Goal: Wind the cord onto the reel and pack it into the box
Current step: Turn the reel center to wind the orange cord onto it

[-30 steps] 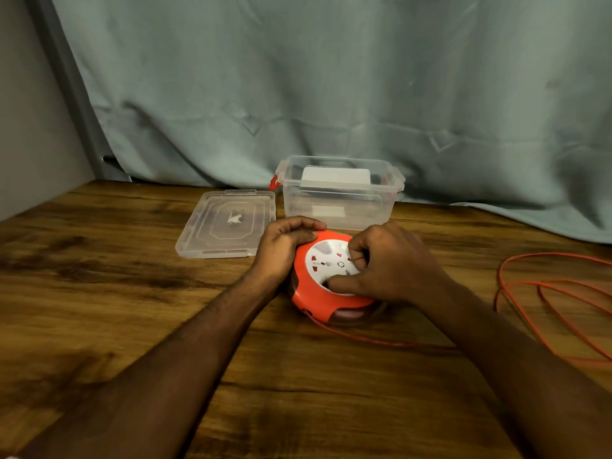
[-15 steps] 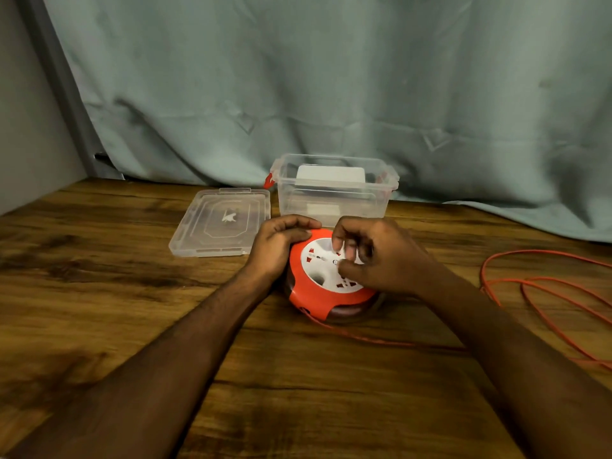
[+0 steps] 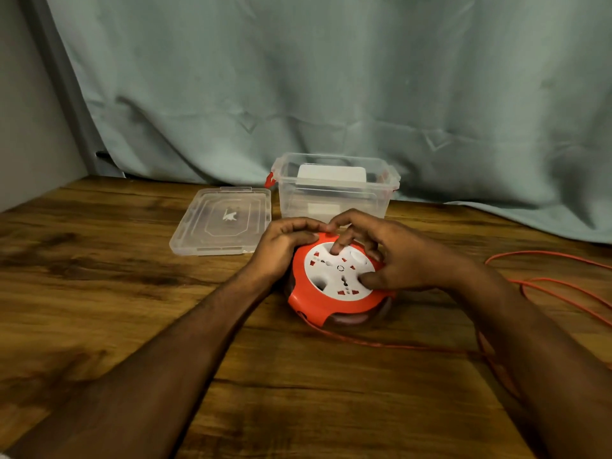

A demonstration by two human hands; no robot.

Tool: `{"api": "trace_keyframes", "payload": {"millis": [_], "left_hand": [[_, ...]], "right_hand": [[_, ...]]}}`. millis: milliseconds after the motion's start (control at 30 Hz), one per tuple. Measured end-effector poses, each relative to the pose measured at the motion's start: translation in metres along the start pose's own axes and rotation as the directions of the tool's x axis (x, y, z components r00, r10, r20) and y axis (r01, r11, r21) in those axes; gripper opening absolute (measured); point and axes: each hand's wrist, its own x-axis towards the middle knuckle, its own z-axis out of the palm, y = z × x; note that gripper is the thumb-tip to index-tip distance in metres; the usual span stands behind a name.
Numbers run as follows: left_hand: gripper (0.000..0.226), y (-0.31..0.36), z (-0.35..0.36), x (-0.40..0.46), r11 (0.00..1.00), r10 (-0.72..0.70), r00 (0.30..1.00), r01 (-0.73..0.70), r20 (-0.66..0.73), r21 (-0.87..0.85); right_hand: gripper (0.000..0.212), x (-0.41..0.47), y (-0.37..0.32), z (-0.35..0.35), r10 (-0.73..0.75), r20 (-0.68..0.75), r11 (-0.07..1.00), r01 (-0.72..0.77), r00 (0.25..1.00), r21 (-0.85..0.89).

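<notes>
An orange reel (image 3: pixel 318 306) with a white socket face lies flat on the wooden table (image 3: pixel 99 293). My left hand (image 3: pixel 281 243) grips its left rim with curled fingers. My right hand (image 3: pixel 394 256) lies over the white face, one finger in a hollow near the top and the thumb pressing near the right edge. The orange cord (image 3: pixel 381 344) leaves the reel's lower left, runs right along the table and lies in loose loops at the right edge. Just behind the reel stands the clear plastic box (image 3: pixel 334 190) with red latches, open, with a white object inside.
The box's clear lid (image 3: pixel 222 220) lies flat on the table, left of the box. A pale green curtain (image 3: pixel 331 94) hangs behind the table. A grey wall (image 3: pixel 29 127) closes the left side.
My right hand has shifted on the white face, fingers going from the middle to the top hollow and thumb to the right side. The face's markings have turned. The left hand stays on the rim.
</notes>
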Motion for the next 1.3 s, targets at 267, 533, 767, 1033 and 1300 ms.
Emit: {"api": "trace_keyframes", "payload": {"millis": [267, 533, 767, 1033, 1300], "left_hand": [[0.026, 0.001, 0.001, -0.002, 1.000, 0.010, 1.000, -0.010, -0.028, -0.004], [0.025, -0.001, 0.001, 0.000, 1.000, 0.014, 0.999, -0.015, -0.040, -0.025], [0.026, -0.004, -0.001, 0.003, 0.999, 0.001, 0.999, -0.003, -0.052, -0.032], [0.026, -0.004, 0.002, 0.002, 1.000, 0.014, 0.995, -0.015, -0.098, -0.007], [0.027, 0.000, 0.005, -0.002, 0.999, 0.031, 0.990, -0.033, -0.135, -0.008]], "right_hand": [[0.096, -0.005, -0.010, -0.002, 0.013, -0.040, 1.000, -0.014, 0.999, -0.020], [0.065, -0.001, -0.012, 0.008, 0.057, -0.139, 0.981, -0.081, 0.989, -0.177], [0.054, 0.000, -0.014, 0.011, 0.094, -0.171, 0.976, -0.125, 0.981, -0.180], [0.051, 0.005, -0.019, 0.014, 0.132, -0.188, 0.960, -0.173, 0.973, -0.222], [0.061, 0.010, -0.035, 0.024, 0.255, -0.253, 0.914, -0.318, 0.933, -0.251]]}}
